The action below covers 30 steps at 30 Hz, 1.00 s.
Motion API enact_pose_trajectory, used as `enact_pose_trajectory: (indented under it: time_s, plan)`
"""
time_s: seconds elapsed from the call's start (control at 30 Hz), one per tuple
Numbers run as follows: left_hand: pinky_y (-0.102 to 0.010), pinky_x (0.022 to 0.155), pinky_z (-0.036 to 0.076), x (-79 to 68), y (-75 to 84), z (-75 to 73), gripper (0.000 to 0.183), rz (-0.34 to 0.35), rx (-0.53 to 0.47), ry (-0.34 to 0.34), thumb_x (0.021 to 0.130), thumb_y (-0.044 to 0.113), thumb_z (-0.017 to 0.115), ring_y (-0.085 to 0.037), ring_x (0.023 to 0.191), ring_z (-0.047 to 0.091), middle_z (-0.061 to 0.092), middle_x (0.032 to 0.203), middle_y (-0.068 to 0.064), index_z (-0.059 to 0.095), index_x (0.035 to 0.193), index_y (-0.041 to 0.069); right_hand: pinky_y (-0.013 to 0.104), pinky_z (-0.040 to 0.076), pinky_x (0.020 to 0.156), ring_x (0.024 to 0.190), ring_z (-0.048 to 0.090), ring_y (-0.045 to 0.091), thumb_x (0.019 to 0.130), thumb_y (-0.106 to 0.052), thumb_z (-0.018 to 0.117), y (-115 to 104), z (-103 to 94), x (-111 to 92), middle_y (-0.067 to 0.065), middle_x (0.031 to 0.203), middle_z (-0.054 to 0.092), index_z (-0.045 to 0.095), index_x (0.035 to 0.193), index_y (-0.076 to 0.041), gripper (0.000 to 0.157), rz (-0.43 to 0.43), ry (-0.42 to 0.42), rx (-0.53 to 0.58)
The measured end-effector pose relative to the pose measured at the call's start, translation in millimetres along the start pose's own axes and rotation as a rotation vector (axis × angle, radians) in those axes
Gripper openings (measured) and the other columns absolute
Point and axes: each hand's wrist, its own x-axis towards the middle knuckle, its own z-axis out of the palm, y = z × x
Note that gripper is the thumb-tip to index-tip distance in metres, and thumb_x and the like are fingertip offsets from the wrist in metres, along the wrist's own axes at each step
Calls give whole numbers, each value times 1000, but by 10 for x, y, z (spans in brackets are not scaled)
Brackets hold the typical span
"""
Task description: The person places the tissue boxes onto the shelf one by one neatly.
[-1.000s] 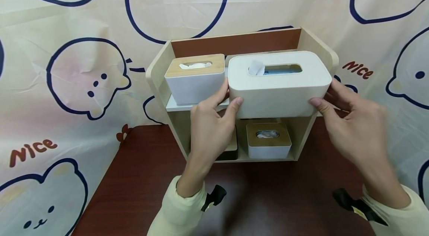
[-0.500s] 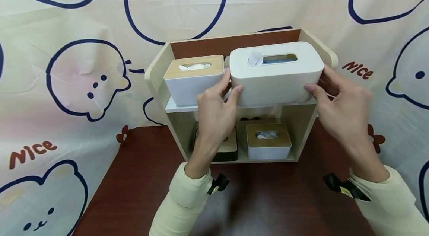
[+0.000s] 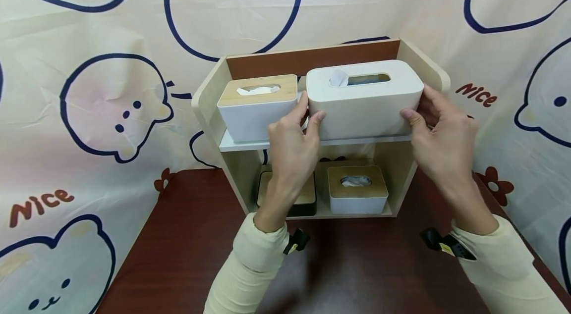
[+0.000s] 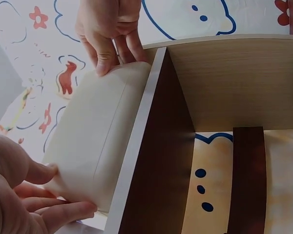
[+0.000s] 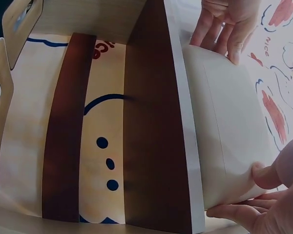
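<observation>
A long white tissue box (image 3: 361, 113) with rounded corners and an oval slot sits on the upper shelf (image 3: 243, 145), right of a smaller tissue box (image 3: 256, 116) with a wooden lid. My left hand (image 3: 292, 145) holds its left end, thumb on the front face and fingers round the side. At its right end my right hand (image 3: 441, 135) grips the same way. In the left wrist view the tissue box (image 4: 97, 122) lies along the shelf's front edge, a hand at each end. The right wrist view has the tissue box (image 5: 229, 126) between both hands too.
The two-tier wooden shelf unit (image 3: 401, 175) stands on a dark brown table (image 3: 357, 264). On its lower tier are a white tissue box (image 3: 359, 200) with a wooden lid and a black one (image 3: 308, 200), partly behind my left forearm. A printed cloth (image 3: 89, 180) hangs behind.
The long white tissue box has moved back and down from in front of the unit onto the upper shelf, shifting slightly left. Both hands moved with it, keeping hold.
</observation>
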Motion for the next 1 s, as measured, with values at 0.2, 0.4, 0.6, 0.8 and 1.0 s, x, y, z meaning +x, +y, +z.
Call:
enact_pose_trajectory:
  time_s: [0.2, 0.4, 0.6, 0.8, 1.0]
  plan:
    - [-39, 97, 64, -13, -10, 32, 49, 35, 47, 26, 103, 9, 72, -26, 131, 66, 66, 141, -26, 59, 148, -7, 23, 55, 101, 128, 69, 32, 100, -10, 76, 15, 53, -17, 20, 142, 68, 61, 152, -8, 54, -22, 19, -4]
    - [-35, 89, 66, -21, -5, 70, 48, 50, 100, 51, 103, 10, 72, -25, 118, 75, 69, 138, -24, 61, 147, -7, 25, 55, 103, 129, 68, 33, 102, -11, 74, 14, 66, -29, 22, 143, 67, 59, 154, -7, 55, -33, 23, -13]
    - [-37, 86, 66, -25, 7, 87, 50, 48, 148, 63, 102, 12, 74, -26, 103, 80, 71, 136, -23, 61, 147, -6, 40, 53, 105, 131, 67, 35, 102, -9, 73, 15, 73, -41, 22, 147, 64, 55, 157, -7, 58, -40, 14, 6]
    - [-39, 88, 67, -21, 17, 89, 52, 36, 162, 43, 103, 11, 73, -29, 107, 80, 70, 138, -24, 59, 149, -7, 44, 52, 105, 132, 66, 35, 102, -8, 72, 8, 68, -37, 22, 148, 63, 54, 158, -8, 58, -35, 0, 1]
    - [-40, 102, 62, -61, 23, 86, 58, 45, 141, 4, 102, 11, 74, -28, 127, 71, 65, 146, -24, 53, 154, -7, 45, 52, 106, 138, 61, 35, 103, -13, 73, 8, 41, -58, 18, 155, 58, 46, 163, -12, 66, 6, -47, -11]
